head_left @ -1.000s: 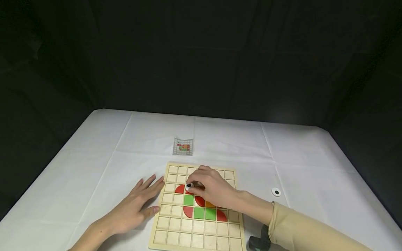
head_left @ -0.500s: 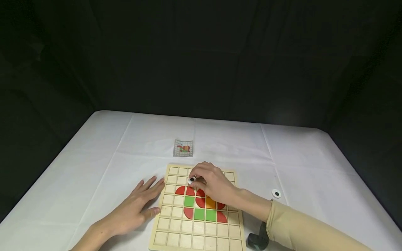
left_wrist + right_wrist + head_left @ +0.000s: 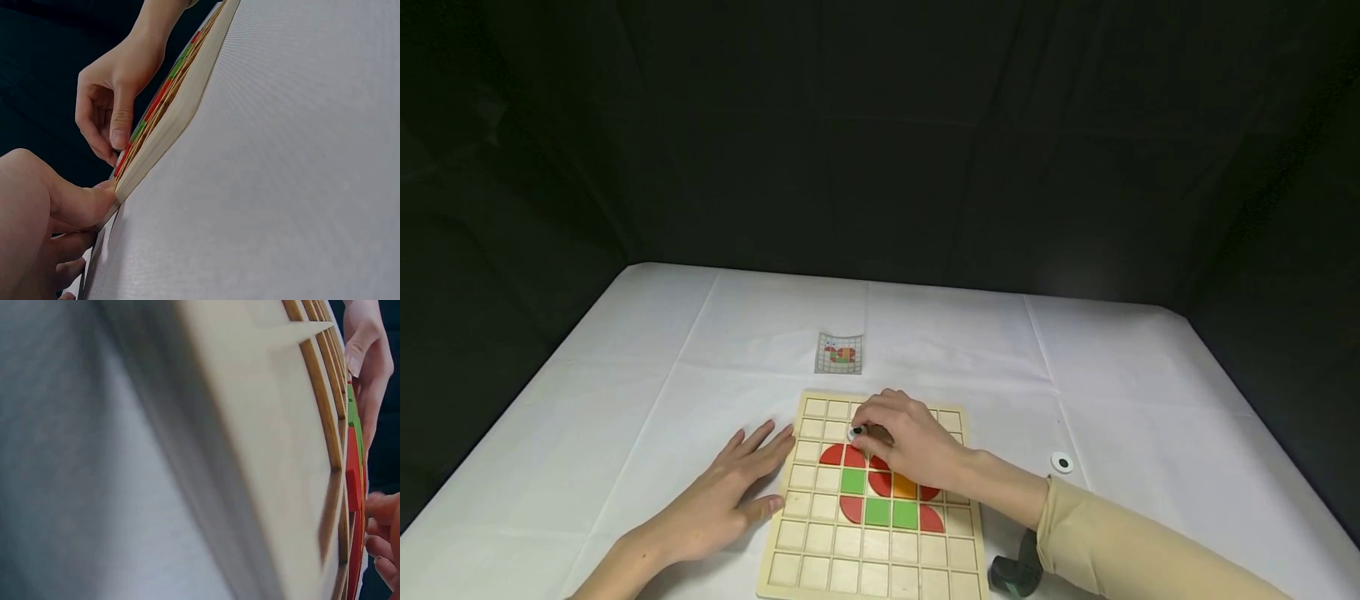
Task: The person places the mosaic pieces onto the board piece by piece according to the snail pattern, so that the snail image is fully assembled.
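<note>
From the head view, I am seeing the right hand (image 3: 917, 446) pinching a small round eye piece (image 3: 855, 432) over the far rows of the wooden board (image 3: 820, 575); a second ago that piece was sitting lower, at the red tiles (image 3: 842, 456), so I judge it is being carried one row farther toward the board's far edge. The left hand (image 3: 730, 492) is lying flat with fingers spread, touching the board's left edge, unchanged. A second eye piece (image 3: 1062, 462) is lying on the white cloth (image 3: 625, 400) off the board's right edge, and a small pattern card (image 3: 839, 353) is lying beyond the far edge. The board is pale, smooth wood cut into square cells; green squares (image 3: 852, 481), an orange tile (image 3: 904, 487) and red rounded tiles are filling the middle. From the left wrist, I am seeing the board (image 3: 181, 119) edge-on, the right hand (image 3: 112, 100) curling its fingers over it. From the right wrist, the grid ribs (image 3: 312, 381) are looming, blurred.
</note>
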Demonstrator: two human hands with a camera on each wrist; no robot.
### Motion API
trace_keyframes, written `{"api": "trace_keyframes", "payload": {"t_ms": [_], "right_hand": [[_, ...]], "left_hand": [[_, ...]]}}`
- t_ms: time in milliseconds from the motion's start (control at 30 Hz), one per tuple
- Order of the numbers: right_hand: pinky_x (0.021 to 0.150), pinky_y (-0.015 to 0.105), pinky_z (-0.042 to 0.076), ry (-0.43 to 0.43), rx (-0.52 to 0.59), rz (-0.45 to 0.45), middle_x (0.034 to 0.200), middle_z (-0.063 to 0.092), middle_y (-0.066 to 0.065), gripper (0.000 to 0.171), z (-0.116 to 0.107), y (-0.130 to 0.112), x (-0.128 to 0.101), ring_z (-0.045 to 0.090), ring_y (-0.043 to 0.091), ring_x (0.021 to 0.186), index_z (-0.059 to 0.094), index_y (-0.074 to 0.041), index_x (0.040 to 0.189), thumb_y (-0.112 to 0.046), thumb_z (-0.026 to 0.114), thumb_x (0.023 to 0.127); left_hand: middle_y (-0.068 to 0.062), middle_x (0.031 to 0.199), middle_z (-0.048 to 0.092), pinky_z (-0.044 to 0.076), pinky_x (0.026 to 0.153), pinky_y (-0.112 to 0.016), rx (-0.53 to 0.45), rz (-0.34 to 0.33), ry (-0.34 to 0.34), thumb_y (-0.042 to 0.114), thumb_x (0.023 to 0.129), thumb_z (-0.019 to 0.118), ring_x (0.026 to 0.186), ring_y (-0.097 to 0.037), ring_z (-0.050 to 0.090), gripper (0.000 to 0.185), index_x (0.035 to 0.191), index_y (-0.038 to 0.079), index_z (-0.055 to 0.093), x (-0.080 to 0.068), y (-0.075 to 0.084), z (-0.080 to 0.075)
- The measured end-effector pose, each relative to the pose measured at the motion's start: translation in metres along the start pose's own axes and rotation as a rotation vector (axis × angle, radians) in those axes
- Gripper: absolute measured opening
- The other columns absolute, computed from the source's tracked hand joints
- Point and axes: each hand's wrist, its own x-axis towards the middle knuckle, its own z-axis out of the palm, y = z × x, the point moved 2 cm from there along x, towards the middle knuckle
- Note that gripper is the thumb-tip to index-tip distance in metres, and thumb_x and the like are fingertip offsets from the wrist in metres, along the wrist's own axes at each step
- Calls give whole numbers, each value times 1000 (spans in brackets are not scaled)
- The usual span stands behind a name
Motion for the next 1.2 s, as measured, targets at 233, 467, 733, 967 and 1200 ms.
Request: {"api": "trace_keyframes", "payload": {"t_ms": [233,467,733,967,1200], "right_hand": [[81,26,54,19,-23,-33,94,71,-3,12,1,2,-2,60,11,85,72,-9,97,-17,76,89],[77,24,53,34,13,12,94,71,-2,13,4,4,1,60,11,84,72,-9,98,-18,77,89],[76,22,55,21,30,33,99,71,-3,13,-7,2,-9,60,12,89,72,-11,100,-20,75,91],[85,25,56,170,-53,108,102,72,-8,18,-53,13,-71,63,8,96,74,-15,100,-14,81,83],[77,8,50,340,-165,280,90,69,-13,32,-83,20,-140,64,6,83,73,-18,94,-1,87,70]], "left_hand": [[0,164,28,3,126,-53,0,-6,-4,23,93,68,155,-27,13,69,153,6,38,1,0,0],[0,164,28,3,126,-54,2,-6,0,23,93,68,155,-28,13,69,153,6,39,-1,-2,-3],[0,164,28,4,126,-52,2,-5,10,22,93,69,155,-27,13,70,154,9,37,-4,-1,0],[0,164,28,4,126,-51,20,16,7,23,94,68,155,-27,13,69,154,7,38,-2,7,-1],[-1,164,28,1,127,-47,1,10,9,22,93,68,155,-28,13,69,153,6,39,-6,7,-9]]}}
